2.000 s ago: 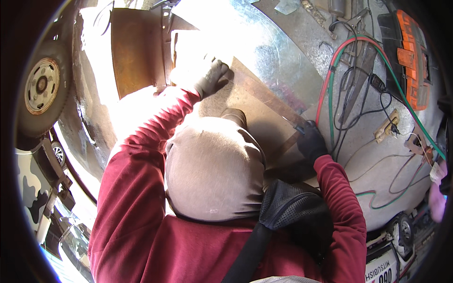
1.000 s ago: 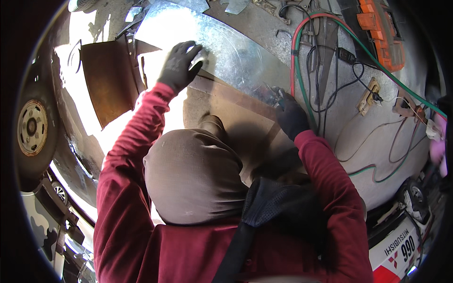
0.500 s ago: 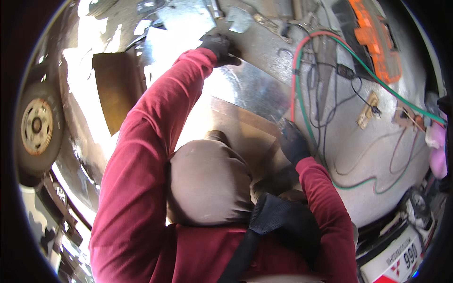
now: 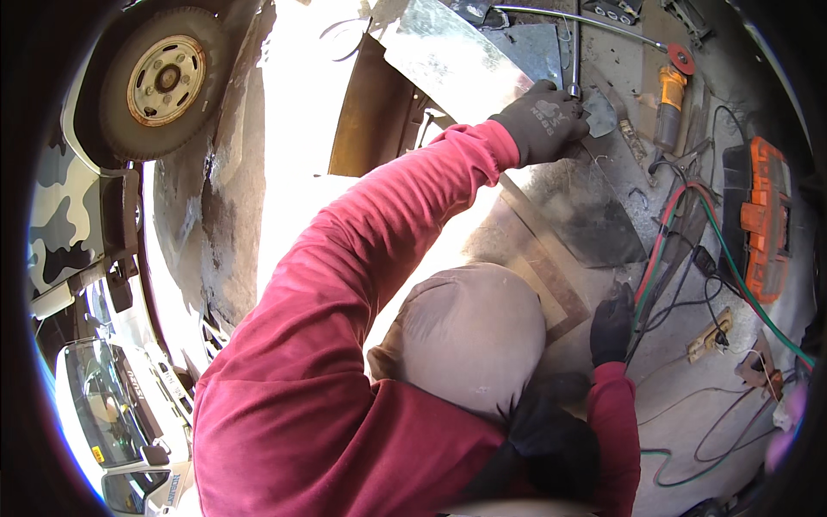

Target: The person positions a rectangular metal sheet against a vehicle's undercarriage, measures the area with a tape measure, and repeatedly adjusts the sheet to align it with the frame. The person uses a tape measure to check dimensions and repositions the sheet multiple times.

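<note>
My gloved left hand (image 4: 543,122) reaches to the upper middle, fingers apart and slightly bent, at the edge of a shiny metal sheet (image 4: 607,233), beside a steel bar (image 4: 573,60) and a small grey metal piece (image 4: 600,110). My gloved right hand (image 4: 612,323) is lower right, below the sheet's near corner, with its fingers curled; anything in it is too small to make out. A brown board (image 4: 551,302) lies partly under the sheet. My knee (image 4: 457,336) is bent in the middle.
A rusty curved panel (image 4: 353,121) lies left of the sheet. An orange angle grinder (image 4: 669,103), an orange toolbox (image 4: 758,215), hoses and cords (image 4: 715,207) lie on the right. Vehicles with a wheel (image 4: 165,82) stand at the left.
My left hand and arm have stretched further right, over the sheet. The view has swung, moving the surroundings. My right hand now sits lower, off the sheet's corner.
</note>
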{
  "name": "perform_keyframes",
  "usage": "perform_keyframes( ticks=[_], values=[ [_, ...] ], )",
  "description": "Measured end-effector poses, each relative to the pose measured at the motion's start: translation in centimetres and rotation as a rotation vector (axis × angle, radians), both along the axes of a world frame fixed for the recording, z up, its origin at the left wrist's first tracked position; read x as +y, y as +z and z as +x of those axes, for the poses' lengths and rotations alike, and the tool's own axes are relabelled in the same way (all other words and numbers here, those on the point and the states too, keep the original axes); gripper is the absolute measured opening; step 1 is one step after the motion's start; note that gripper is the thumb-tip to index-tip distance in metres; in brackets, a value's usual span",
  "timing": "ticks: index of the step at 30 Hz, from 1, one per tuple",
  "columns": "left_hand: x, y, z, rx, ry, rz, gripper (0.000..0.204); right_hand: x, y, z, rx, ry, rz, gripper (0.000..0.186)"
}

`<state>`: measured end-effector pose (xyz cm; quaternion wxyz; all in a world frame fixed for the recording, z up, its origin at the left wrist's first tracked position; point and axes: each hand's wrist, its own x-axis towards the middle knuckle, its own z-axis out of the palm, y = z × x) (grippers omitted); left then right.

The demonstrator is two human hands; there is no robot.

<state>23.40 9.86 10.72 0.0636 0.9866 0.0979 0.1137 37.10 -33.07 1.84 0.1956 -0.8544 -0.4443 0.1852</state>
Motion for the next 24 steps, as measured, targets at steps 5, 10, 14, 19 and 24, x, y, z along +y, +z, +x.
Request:
perform_keyframes(
  ticks=[5,10,14,19,24],
  values=[
    [1.6,3.1,-0.6,-0.026,0.111,-0.026,0.037,-1.8,-0.9,5.4,0.010,-0.261,0.056,0.050],
    [2.4,5.5,-0.8,-0.129,0.126,-0.208,0.051,-4.6,0.9,11.3,0.130,-0.442,-0.093,0.039],
    [1.6,4.9,0.8,0.115,0.262,-0.508,0.073,-5.5,2.3,12.0,1.113,-0.762,0.115,0.030],
    [0.7,-1.1,2.9,0.385,0.361,-0.705,0.077,-6.1,2.2,9.9,1.257,-0.761,-0.047,0.026],
    [-2.2,-7.5,3.3,0.359,0.353,-0.739,0.068,-7.7,1.0,9.3,1.152,-0.736,-0.146,0.021]
  ],
)
